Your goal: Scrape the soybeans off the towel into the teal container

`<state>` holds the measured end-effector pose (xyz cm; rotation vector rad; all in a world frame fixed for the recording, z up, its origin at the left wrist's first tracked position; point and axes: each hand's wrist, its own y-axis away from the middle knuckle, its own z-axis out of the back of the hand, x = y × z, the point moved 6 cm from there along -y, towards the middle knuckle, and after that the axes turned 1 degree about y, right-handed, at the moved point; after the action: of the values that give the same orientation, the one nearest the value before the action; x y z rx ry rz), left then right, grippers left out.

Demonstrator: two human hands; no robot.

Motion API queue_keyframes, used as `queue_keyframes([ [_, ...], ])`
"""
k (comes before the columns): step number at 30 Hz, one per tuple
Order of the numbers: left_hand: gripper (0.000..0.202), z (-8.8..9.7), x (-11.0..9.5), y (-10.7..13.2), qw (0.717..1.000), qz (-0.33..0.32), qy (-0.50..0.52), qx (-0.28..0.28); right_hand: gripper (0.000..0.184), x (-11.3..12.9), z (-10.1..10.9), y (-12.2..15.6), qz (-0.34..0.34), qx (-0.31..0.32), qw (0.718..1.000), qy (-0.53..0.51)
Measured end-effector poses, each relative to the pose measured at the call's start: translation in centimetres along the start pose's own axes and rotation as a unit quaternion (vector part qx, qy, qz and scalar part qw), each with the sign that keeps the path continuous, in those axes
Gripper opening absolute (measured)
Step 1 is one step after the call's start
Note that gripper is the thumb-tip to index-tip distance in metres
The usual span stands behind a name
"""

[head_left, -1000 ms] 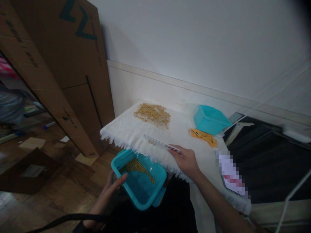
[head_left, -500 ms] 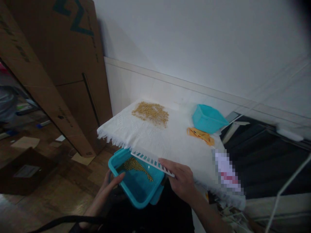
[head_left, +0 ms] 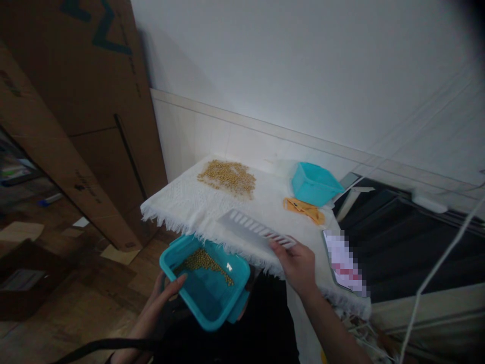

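My left hand (head_left: pixel 166 296) grips the near left rim of a blue plastic basin (head_left: pixel 208 298), thumb over the edge. Yellow soybeans (head_left: pixel 202 259) lie along the basin's far side, and the basin sits low at the table's front edge. In my right hand (head_left: pixel 300 263) is a white slotted plastic strip (head_left: pixel 248 229), pinched at its right end and held above the white cloth (head_left: pixel 182 199). Farther back on the cloth, more soybeans (head_left: pixel 228 177) are spread in a loose patch, apart from the strip.
A second blue basin (head_left: pixel 315 184) stands at the back right, with a folded orange cloth (head_left: pixel 304 210) before it. A phone-like slab (head_left: pixel 344 263), its face pixelated, lies at the right edge. Tall cardboard boxes (head_left: pixel 102 101) flank the left; a white cable (head_left: pixel 428 278) hangs at right.
My right hand has lifted the slotted strip off the basin's far rim, up and away over the cloth. My left hand still holds the basin. The whole view has shifted slightly.
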<state>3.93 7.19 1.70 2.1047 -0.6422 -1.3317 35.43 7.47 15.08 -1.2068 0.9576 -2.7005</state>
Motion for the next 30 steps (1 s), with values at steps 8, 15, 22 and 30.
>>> queue_keyframes([
  [8, 0.101, 0.5, 0.5, -0.1, 1.000, 0.004, 0.002, -0.010, 0.045, -5.2, 1.2, -5.3, -0.028, -0.097, 0.984, 0.149],
  [15, 0.096, 1.6, 0.8, -0.5, 0.999, 0.008, -0.003, -0.039, 0.048, -5.4, -1.7, -6.5, -0.007, -0.064, 0.974, 0.215],
  [22, 0.101, 1.9, 0.4, 0.3, 0.999, -0.007, 0.015, -0.030, 0.050, -4.0, -4.2, -6.4, 0.043, -0.038, 0.974, 0.219],
  [30, 0.115, 2.0, 0.5, 0.4, 0.999, -0.002, 0.012, -0.037, 0.043, -1.8, -7.1, -7.7, 0.134, -0.004, 0.970, 0.201],
])
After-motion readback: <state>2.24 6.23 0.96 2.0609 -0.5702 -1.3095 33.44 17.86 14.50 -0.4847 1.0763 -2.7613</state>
